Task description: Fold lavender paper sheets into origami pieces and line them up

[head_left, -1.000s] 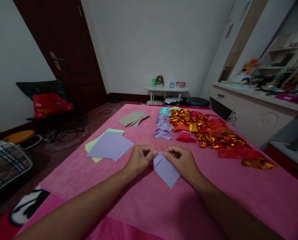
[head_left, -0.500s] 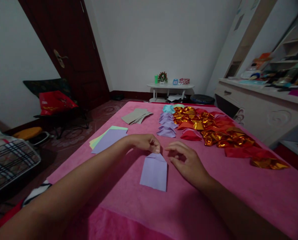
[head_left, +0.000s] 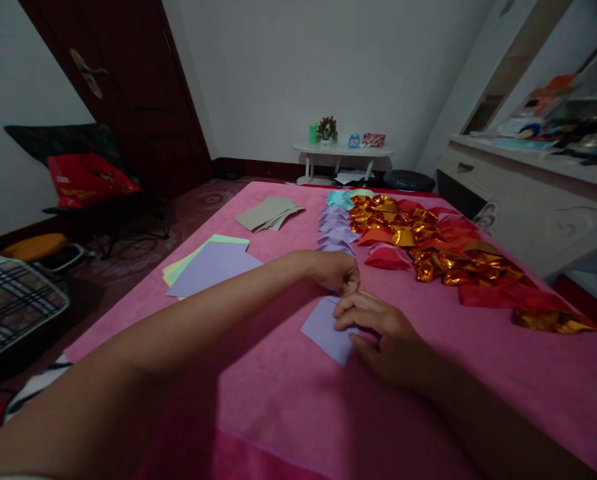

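Observation:
A sheet of purple paper [head_left: 328, 333] with a folded far end lies turned at an angle on the pink cloth. My left hand [head_left: 334, 271] reaches across from the left, its fingers curled closed at the paper's far end; that end is mostly hidden by the hands. From the right, my right hand [head_left: 378, 327] rests on the paper's right side, fingers stretched over it and thumb apart near its edge. The two hands meet at the far corner. Just beyond is a column of folded purple paper pieces [head_left: 337, 223].
Loose purple sheets [head_left: 213, 267] lie over green and yellow ones at the left. Behind them is a fan of grey sheets [head_left: 268, 213]. Rows of folded red paper [head_left: 388, 257] and shiny gold pieces [head_left: 431, 263] cover the right side of the pink cloth [head_left: 278, 400].
The purple paper has turned and shifted right with my left hand. My right hand has come down from beside the paper onto it. The camera view has tilted slightly down.

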Demonstrator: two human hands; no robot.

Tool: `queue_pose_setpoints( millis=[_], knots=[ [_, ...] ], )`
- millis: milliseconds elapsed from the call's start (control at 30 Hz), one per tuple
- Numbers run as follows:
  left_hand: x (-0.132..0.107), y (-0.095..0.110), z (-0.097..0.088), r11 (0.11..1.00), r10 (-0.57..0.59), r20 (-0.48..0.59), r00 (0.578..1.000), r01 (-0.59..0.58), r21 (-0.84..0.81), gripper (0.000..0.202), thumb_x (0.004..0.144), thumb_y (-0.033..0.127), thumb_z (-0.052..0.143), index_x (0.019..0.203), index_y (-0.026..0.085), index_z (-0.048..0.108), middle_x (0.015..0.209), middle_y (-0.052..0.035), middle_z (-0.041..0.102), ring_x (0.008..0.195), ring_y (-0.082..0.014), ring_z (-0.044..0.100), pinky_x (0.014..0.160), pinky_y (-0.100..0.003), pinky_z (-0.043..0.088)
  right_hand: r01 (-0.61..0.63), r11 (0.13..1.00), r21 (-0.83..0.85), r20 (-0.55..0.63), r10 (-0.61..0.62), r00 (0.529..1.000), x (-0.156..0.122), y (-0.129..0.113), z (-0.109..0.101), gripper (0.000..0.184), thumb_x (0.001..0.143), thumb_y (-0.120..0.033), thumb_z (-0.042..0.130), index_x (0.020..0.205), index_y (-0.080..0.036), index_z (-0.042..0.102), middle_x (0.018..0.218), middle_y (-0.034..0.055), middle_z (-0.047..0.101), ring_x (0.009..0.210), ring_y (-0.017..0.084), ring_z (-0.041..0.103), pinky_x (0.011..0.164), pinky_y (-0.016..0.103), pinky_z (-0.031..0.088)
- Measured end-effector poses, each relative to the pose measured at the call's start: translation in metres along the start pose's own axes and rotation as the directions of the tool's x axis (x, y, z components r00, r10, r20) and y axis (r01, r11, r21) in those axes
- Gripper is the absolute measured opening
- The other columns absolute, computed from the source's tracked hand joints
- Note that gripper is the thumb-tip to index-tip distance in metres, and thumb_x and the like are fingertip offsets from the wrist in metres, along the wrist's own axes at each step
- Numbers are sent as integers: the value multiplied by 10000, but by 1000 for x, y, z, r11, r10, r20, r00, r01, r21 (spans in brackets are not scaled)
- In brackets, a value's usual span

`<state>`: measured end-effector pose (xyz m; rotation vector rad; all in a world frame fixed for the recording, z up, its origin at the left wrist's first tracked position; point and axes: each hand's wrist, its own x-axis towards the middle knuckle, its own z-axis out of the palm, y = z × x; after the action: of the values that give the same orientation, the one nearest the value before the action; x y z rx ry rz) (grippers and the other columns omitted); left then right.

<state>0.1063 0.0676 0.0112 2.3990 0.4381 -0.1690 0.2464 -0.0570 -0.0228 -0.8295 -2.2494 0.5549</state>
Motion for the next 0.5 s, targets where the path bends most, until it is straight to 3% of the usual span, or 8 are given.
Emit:
queue_pose_setpoints(
  millis=[100, 167, 233, 333, 433, 500],
  knots=[
    [-11, -3, 14, 999, 28, -219, 975, -21, 36, 109, 670, 61, 635, 767, 109, 625, 618, 39, 553, 550, -68, 458, 521, -166, 328, -38, 999, 7, 39, 37, 999, -1, -1, -1, 304, 664, 16, 530, 858, -205, 607, 926, 38, 600, 894, 185, 551, 836, 352, 428],
    [-23, -3, 26, 998, 50, -397, 917, -29, 59, 216, 675, 103, 661, 886, 111, 613, 701, 17, 587, 594, -86, 489, 542, -180, 352, -64, 998, 17, 55, 63, 996, -2, -3, -2, 353, 634, 40, 524, 873, -207, 604, 942, 35, 596, 903, 183, 544, 829, 344, 425],
    [-37, -1, 40, 994, 68, -504, 861, -15, 108, 192, 701, 135, 668, 882, 105, 611, 755, -16, 609, 656, -110, 523, 595, -205, 391, -86, 995, 42, 77, 83, 994, -4, -5, -2, 421, 599, 62, 508, 905, -210, 604, 972, 37, 587, 917, 182, 538, 816, 332, 428],
    [-61, 6, 58, 972, 154, -513, 845, -36, 232, 82, 815, 174, 585, 808, 121, 647, 803, -52, 635, 797, -149, 567, 744, -258, 429, -120, 990, 71, 116, 112, 987, -5, -10, -3, 507, 554, 83, 481, 946, -213, 604, 1019, 41, 571, 975, 186, 524, 841, 327, 426],
    [-83, 14, 71, 939, 202, -506, 838, -20, 342, 158, 876, 219, 522, 927, 153, 656, 933, -65, 654, 944, -185, 561, 869, -336, 415, -143, 987, 76, 139, 132, 981, -5, -13, -5, 541, 534, 91, 463, 955, -215, 609, 1036, 42, 563, 998, 187, 513, 867, 332, 417],
    [-95, 19, 78, 907, 240, -490, 838, -14, 420, 195, 894, 168, 472, 994, 160, 640, 1012, -72, 658, 1023, -206, 543, 917, -381, 395, -147, 987, 69, 151, 135, 979, -5, -14, -5, 539, 539, 90, 466, 960, -215, 613, 1031, 43, 562, 986, 189, 513, 865, 338, 415]
  ],
)
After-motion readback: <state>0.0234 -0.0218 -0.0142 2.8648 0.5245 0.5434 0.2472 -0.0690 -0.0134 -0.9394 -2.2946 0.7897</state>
